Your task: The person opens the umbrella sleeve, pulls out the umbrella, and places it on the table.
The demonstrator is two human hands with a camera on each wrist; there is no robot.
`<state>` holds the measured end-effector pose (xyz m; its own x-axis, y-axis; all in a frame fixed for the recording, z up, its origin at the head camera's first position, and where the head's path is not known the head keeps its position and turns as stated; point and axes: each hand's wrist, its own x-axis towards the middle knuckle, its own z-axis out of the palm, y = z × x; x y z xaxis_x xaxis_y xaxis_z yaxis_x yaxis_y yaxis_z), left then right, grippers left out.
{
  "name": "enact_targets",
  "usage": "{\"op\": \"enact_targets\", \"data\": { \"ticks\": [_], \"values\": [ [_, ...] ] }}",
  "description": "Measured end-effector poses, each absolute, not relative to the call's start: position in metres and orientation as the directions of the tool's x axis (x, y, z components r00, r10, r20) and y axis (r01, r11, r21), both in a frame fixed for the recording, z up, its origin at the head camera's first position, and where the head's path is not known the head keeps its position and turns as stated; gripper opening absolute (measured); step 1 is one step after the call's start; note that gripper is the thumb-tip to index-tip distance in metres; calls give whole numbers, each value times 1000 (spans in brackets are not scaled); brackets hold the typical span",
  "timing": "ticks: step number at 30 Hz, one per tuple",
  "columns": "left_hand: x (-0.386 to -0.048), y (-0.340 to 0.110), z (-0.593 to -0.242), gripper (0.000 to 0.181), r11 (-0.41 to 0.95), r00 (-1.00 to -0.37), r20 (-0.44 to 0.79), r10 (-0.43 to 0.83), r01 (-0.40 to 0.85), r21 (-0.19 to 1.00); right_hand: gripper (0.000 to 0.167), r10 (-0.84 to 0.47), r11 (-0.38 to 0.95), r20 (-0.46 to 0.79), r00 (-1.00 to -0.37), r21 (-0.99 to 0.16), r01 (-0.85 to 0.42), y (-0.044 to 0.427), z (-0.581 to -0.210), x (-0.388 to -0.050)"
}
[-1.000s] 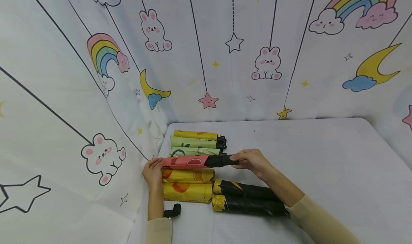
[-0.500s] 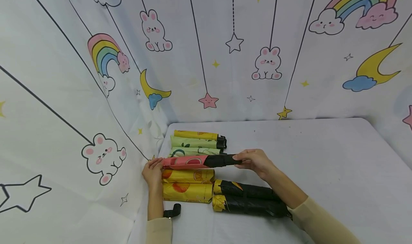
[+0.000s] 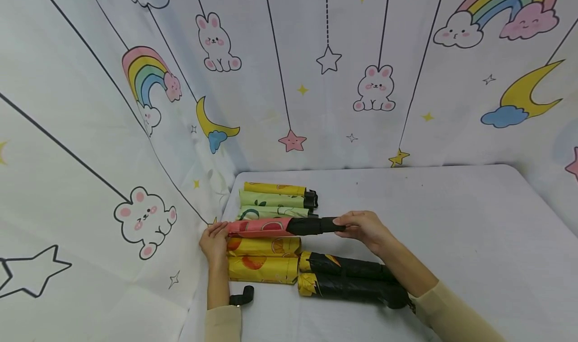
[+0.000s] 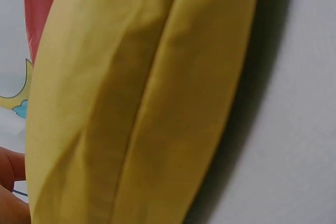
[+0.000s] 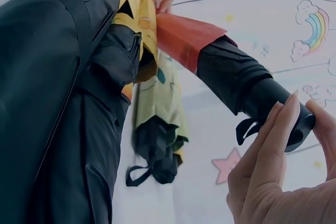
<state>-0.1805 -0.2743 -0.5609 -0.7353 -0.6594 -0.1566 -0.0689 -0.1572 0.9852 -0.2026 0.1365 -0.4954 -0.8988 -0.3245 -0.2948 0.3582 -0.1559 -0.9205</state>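
Observation:
A rolled umbrella in a pink-red watermelon print (image 3: 266,225) lies crosswise between the two hands, its black fabric and handle (image 3: 311,226) pointing right. My left hand (image 3: 214,239) grips its left end. At the other end my right hand (image 3: 368,230) pinches the tip of the black handle. The right wrist view shows the right fingers (image 5: 268,150) and thumb around the handle end (image 5: 281,109), beside a small black strap loop. In the left wrist view, a yellow roll (image 4: 121,98) fills much of the picture, with part of the hand (image 4: 11,187) at the lower left.
Two light green rolls (image 3: 271,199) and a yellow one (image 3: 274,188) lie behind the pink-red one. Two yellow rolls (image 3: 263,270) are in front, with two black-and-yellow rolls (image 3: 352,288) to their right. A small black object (image 3: 244,296) sits near the left forearm.
My right hand has moved slightly right, and more of the black handle shows to the left of its fingers. My left hand has stayed at the pink-red end.

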Motion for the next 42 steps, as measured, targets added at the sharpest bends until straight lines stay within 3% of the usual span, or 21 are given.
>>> {"op": "enact_targets", "data": {
  "ticks": [16, 42],
  "values": [
    [-180, -273, -561, 34, -143, -737, -155, -658, -79, 987, 10, -354, -190, -271, -895, -916, 352, 157, -491, -200],
    [-181, -279, -565, 35, -189, -738, -119, -665, 12, 982, 13, -360, -195, -262, -896, -918, 347, 169, -490, -192]
  ]
}}
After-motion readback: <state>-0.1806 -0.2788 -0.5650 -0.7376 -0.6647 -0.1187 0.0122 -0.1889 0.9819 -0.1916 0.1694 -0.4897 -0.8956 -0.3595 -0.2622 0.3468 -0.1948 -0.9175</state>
